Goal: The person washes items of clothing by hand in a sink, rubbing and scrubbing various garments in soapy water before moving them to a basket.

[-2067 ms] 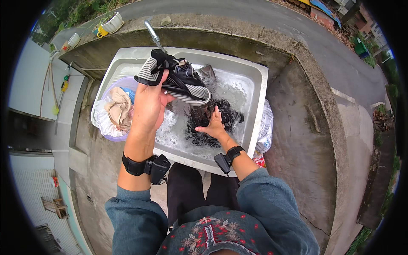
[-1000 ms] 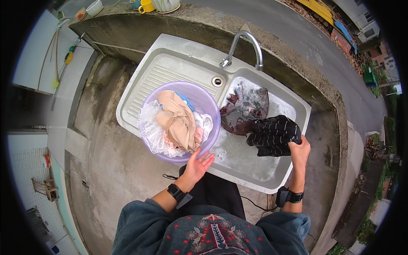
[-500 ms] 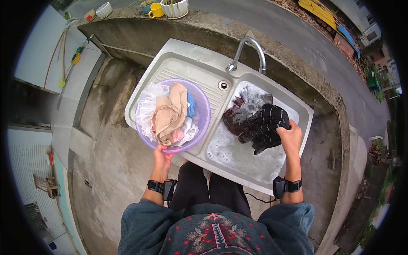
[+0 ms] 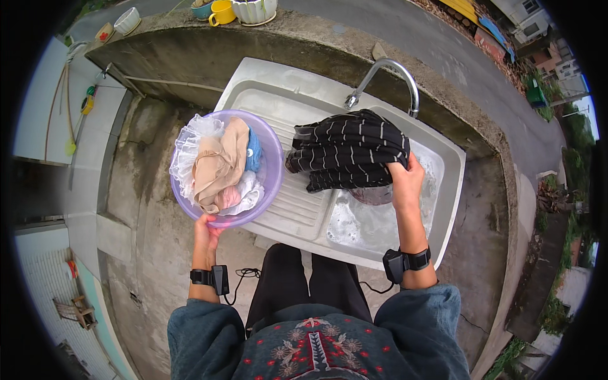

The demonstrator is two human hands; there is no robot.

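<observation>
My left hand (image 4: 208, 229) grips the near rim of a purple plastic basin (image 4: 271, 172). The basin rests at the left end of the sink's ribbed drainboard (image 4: 288, 206). Piled in it are a beige cloth (image 4: 215, 161), a white ruffled piece (image 4: 190, 155), something blue (image 4: 253, 152) and white and pink cloth (image 4: 242, 196). Closed on the right edge of a black garment with white stripes (image 4: 351, 149), my right hand (image 4: 406, 180) holds it up over the sink. The garment stretches left across the divider above the drainboard. Below it, a dark wet piece (image 4: 372, 194) shows in the soapy water.
A chrome faucet (image 4: 386, 79) arches over the back of the basin of sudsy water (image 4: 392, 221). Behind the sink runs a low concrete wall (image 4: 304, 44) with a white flowerpot (image 4: 255, 11) and a yellow mug (image 4: 222, 12). Concrete floor (image 4: 152, 266) lies to the left.
My right hand has lifted the black striped garment out of the water and spread it leftward over the drainboard. The purple basin, with my left hand on it, has shifted left.
</observation>
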